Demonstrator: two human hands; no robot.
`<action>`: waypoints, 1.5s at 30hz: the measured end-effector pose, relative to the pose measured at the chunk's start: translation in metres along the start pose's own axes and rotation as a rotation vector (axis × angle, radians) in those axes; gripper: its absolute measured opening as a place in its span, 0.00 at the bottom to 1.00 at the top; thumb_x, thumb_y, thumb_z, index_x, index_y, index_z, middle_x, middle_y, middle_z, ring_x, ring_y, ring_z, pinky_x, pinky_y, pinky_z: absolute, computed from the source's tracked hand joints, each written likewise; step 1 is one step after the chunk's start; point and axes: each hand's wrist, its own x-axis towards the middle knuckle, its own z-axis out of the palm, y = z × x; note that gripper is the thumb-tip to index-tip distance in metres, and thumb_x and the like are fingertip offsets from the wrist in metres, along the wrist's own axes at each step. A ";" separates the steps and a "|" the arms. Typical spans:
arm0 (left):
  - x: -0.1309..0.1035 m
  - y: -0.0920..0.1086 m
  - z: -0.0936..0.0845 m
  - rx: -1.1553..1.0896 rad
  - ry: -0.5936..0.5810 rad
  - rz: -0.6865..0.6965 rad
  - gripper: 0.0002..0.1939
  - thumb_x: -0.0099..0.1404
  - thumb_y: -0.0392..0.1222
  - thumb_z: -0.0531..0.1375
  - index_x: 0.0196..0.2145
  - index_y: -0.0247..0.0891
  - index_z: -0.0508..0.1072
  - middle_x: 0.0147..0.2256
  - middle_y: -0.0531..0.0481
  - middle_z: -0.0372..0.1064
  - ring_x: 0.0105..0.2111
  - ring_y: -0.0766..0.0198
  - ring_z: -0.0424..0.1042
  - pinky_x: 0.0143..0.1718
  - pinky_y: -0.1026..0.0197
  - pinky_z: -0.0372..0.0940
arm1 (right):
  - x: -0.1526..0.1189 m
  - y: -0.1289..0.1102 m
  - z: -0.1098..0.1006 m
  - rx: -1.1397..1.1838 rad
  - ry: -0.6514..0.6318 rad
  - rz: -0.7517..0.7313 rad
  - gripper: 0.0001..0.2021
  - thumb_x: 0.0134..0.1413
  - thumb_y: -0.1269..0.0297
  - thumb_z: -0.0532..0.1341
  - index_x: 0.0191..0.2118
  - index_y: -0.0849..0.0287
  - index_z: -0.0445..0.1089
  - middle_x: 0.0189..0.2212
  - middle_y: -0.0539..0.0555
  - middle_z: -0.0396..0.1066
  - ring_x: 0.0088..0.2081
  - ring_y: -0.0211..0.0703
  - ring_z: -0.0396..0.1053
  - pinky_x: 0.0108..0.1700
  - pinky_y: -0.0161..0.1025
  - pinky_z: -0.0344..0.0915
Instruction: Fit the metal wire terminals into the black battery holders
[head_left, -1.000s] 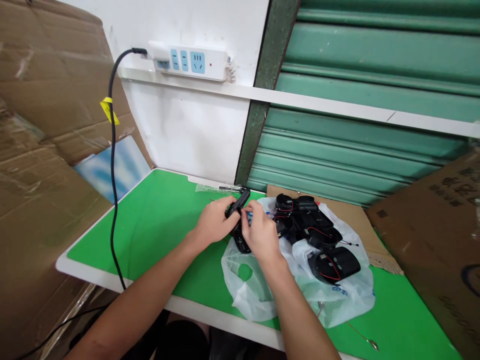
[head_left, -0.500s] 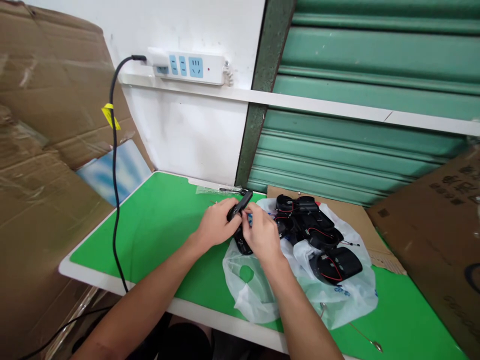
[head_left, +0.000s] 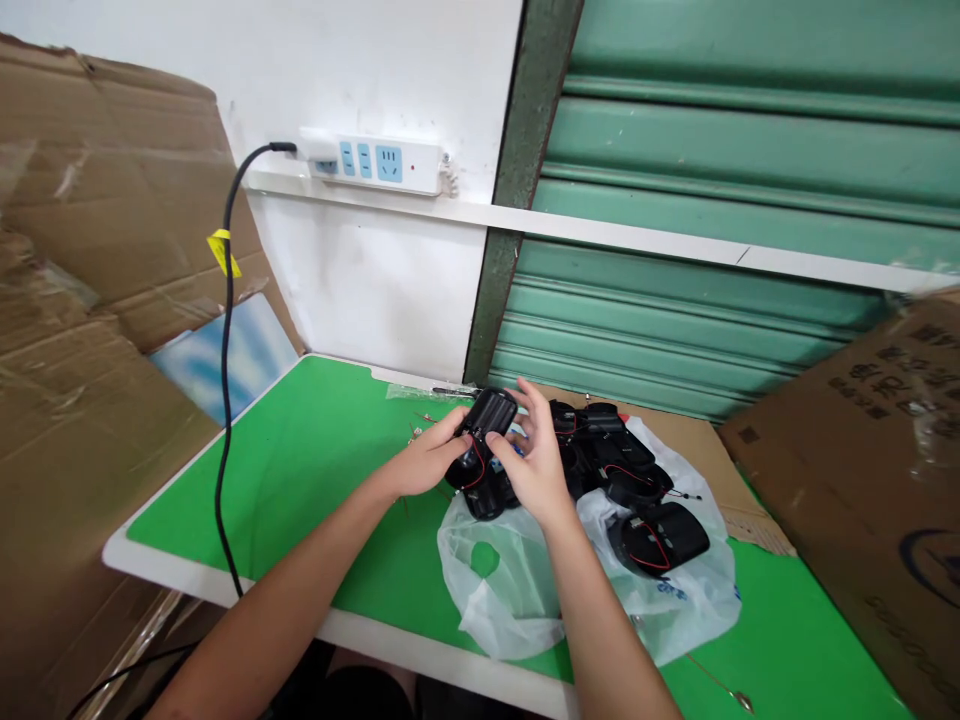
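A black plastic part (head_left: 491, 412) with a red wire is held above the table, its broad ribbed face turned up. My left hand (head_left: 431, 455) grips its left side, thumb on top near the wire. My right hand (head_left: 532, 455) is at its right side, thumb against the part and the other fingers spread and raised. Under the held part lies another black piece (head_left: 484, 500). To the right, several similar black parts (head_left: 667, 538) with red wires rest on a white plastic bag (head_left: 510, 600).
The green table (head_left: 300, 440) has a white rim. A black cable (head_left: 226, 360) hangs from a power strip (head_left: 390, 165) at the left. Cardboard boxes stand at the left (head_left: 135, 200) and right (head_left: 862, 450). A small wired piece (head_left: 742, 702) lies near the front right.
The black part has turned from edge-on to show its broad face and red wire. My right hand's fingers have opened from a pinch and lifted.
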 end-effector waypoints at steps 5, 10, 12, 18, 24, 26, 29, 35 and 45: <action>-0.002 0.001 0.001 0.006 0.005 -0.030 0.22 0.72 0.49 0.51 0.59 0.39 0.67 0.50 0.47 0.72 0.55 0.52 0.66 0.57 0.54 0.63 | -0.001 -0.006 0.001 0.014 -0.072 0.039 0.29 0.55 0.65 0.62 0.63 0.50 0.60 0.58 0.59 0.67 0.50 0.47 0.73 0.41 0.39 0.74; -0.002 0.004 0.003 0.061 0.001 -0.030 0.22 0.73 0.51 0.50 0.59 0.37 0.65 0.50 0.46 0.70 0.54 0.53 0.66 0.56 0.54 0.63 | -0.001 -0.007 0.001 0.016 -0.082 0.032 0.28 0.56 0.66 0.62 0.63 0.51 0.60 0.57 0.58 0.69 0.53 0.48 0.72 0.42 0.39 0.75; -0.002 0.004 0.003 0.071 0.006 -0.038 0.22 0.74 0.51 0.49 0.58 0.37 0.65 0.49 0.46 0.70 0.53 0.54 0.66 0.56 0.54 0.63 | -0.002 -0.006 0.002 0.009 -0.080 0.023 0.29 0.56 0.66 0.62 0.63 0.51 0.60 0.58 0.58 0.69 0.53 0.47 0.72 0.42 0.39 0.75; -0.003 0.002 0.004 0.082 0.034 -0.078 0.18 0.75 0.50 0.46 0.53 0.39 0.66 0.41 0.49 0.69 0.51 0.54 0.65 0.55 0.53 0.62 | -0.002 -0.005 0.003 -0.052 -0.067 -0.028 0.29 0.56 0.67 0.61 0.64 0.52 0.61 0.56 0.59 0.70 0.52 0.47 0.73 0.42 0.38 0.75; -0.002 0.003 0.005 0.086 0.081 -0.077 0.15 0.74 0.48 0.46 0.50 0.39 0.65 0.40 0.49 0.68 0.52 0.55 0.66 0.55 0.53 0.63 | -0.004 -0.006 0.005 -0.210 0.050 -0.167 0.27 0.56 0.69 0.59 0.62 0.53 0.63 0.58 0.62 0.65 0.53 0.50 0.70 0.41 0.42 0.76; -0.001 0.005 0.005 0.099 0.111 -0.072 0.14 0.74 0.47 0.47 0.48 0.39 0.65 0.41 0.48 0.68 0.50 0.55 0.66 0.54 0.53 0.63 | -0.006 -0.009 0.004 -0.316 0.119 -0.276 0.22 0.56 0.70 0.59 0.57 0.53 0.67 0.56 0.62 0.65 0.54 0.51 0.69 0.44 0.45 0.75; -0.001 0.009 0.005 0.121 0.132 -0.062 0.12 0.72 0.47 0.48 0.46 0.39 0.65 0.43 0.49 0.68 0.48 0.56 0.67 0.53 0.54 0.63 | -0.008 -0.013 0.005 -0.497 0.111 -0.454 0.11 0.56 0.69 0.61 0.45 0.54 0.72 0.45 0.58 0.69 0.49 0.52 0.69 0.48 0.49 0.71; 0.000 0.008 0.006 0.114 0.120 -0.047 0.12 0.71 0.46 0.48 0.45 0.39 0.65 0.43 0.49 0.68 0.47 0.55 0.67 0.53 0.54 0.62 | -0.009 -0.009 0.008 -0.658 0.024 -0.542 0.06 0.62 0.71 0.59 0.35 0.55 0.71 0.34 0.55 0.72 0.38 0.48 0.68 0.42 0.45 0.68; 0.001 0.013 0.007 0.137 0.142 0.034 0.10 0.69 0.39 0.48 0.44 0.39 0.66 0.43 0.48 0.70 0.45 0.56 0.68 0.50 0.55 0.64 | -0.006 -0.006 0.006 -0.679 0.014 -0.489 0.06 0.65 0.69 0.58 0.35 0.54 0.71 0.33 0.54 0.74 0.37 0.48 0.68 0.40 0.45 0.66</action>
